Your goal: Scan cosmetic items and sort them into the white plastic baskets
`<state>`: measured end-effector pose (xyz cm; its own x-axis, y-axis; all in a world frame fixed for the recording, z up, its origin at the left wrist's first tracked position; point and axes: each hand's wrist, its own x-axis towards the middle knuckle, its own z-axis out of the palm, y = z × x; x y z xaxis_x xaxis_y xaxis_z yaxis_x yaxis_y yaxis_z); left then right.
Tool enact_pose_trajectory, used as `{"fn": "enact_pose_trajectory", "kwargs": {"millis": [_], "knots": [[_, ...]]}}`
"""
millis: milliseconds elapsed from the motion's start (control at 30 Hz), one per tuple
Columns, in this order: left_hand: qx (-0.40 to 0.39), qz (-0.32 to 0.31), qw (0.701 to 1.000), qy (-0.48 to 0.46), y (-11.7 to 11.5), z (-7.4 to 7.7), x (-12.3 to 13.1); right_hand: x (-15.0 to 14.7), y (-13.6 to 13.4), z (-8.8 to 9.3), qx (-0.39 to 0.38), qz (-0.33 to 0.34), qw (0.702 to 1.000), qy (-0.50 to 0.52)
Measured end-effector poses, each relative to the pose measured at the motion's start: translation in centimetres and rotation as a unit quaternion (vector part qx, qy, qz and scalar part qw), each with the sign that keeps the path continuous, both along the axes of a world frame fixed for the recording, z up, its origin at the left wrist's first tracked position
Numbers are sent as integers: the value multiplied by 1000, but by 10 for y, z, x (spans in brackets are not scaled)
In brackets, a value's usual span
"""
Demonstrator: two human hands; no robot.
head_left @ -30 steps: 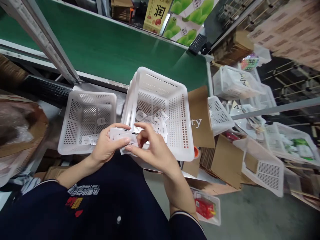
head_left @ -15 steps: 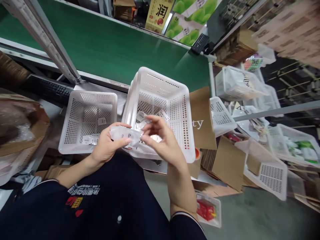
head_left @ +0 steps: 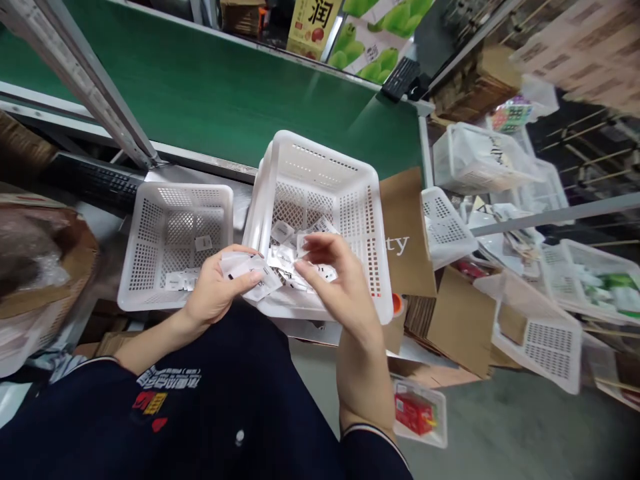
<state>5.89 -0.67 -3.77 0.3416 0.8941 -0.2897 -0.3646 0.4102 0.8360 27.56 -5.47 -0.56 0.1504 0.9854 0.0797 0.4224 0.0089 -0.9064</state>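
My left hand (head_left: 213, 285) is closed on several small white packets (head_left: 256, 275), fanned out at the near left edge of the larger white basket. My right hand (head_left: 340, 277) hovers over that larger basket (head_left: 357, 220), its thumb and fingers curved apart, with a small white packet (head_left: 302, 244) at the fingertips; whether it grips that packet I cannot tell. More white packets (head_left: 283, 232) lie on the basket's floor. To the left stands a smaller white basket (head_left: 131, 257) with a few packets (head_left: 203, 243) inside.
A green conveyor belt (head_left: 210, 93) runs behind the baskets. A slanting metal post (head_left: 95, 77) rises at the left, near a black keyboard (head_left: 95, 180). Cardboard (head_left: 407, 233) stands right of the larger basket, with more white bins (head_left: 550, 340) beyond.
My right hand has moved slightly right, away from the packets in my left hand. Those packets are now fanned out and tilted lower. The view has shifted a little.
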Motion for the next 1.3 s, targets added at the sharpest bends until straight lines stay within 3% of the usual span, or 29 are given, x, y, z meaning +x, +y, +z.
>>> {"fn": "enact_pose_trajectory", "kwargs": {"millis": [100, 167, 267, 367, 433, 567, 633, 767, 900, 967, 1067, 1133, 1233, 1300], "knots": [[7, -13, 1000, -5, 2, -4, 0, -22, -3, 5, -46, 127, 989, 56], [2, -16, 1000, -12, 3, -6, -2, -25, -2, 5, -35, 130, 989, 54], [-35, -34, 999, -14, 4, -6, -6, -7, 2, 3, -30, 67, 996, 44], [-52, -40, 998, 3, 5, -6, -9, 11, 5, -1, 22, -78, 992, -101], [-36, -41, 998, 19, 5, -7, -8, 10, 6, -2, 60, -116, 981, -142], [49, -27, 996, 63, 7, -11, -7, -22, 2, 2, 2, 84, 996, 35], [56, -31, 996, 54, 8, -12, -7, -34, 2, 5, -7, 134, 990, 47], [-12, -71, 997, -16, 8, -9, -10, -16, 2, 11, 16, 54, 998, -3], [-13, -59, 997, -39, 8, -9, -12, 14, -2, 13, -9, -71, 991, -109], [10, -86, 995, -42, 7, -10, -10, 10, -3, 12, -32, -53, 991, -118], [104, -139, 984, -32, 1, -8, -8, -14, -5, 11, -54, 100, 993, -20], [168, -171, 971, -24, -3, -4, -11, -27, -5, 12, -39, 159, 986, 18], [225, -174, 958, 19, 11, -8, -27, -23, -9, 14, -17, 124, 992, 8], [263, -85, 955, 108, 38, -26, -44, -6, -15, 14, -25, 61, 997, -29]]}}
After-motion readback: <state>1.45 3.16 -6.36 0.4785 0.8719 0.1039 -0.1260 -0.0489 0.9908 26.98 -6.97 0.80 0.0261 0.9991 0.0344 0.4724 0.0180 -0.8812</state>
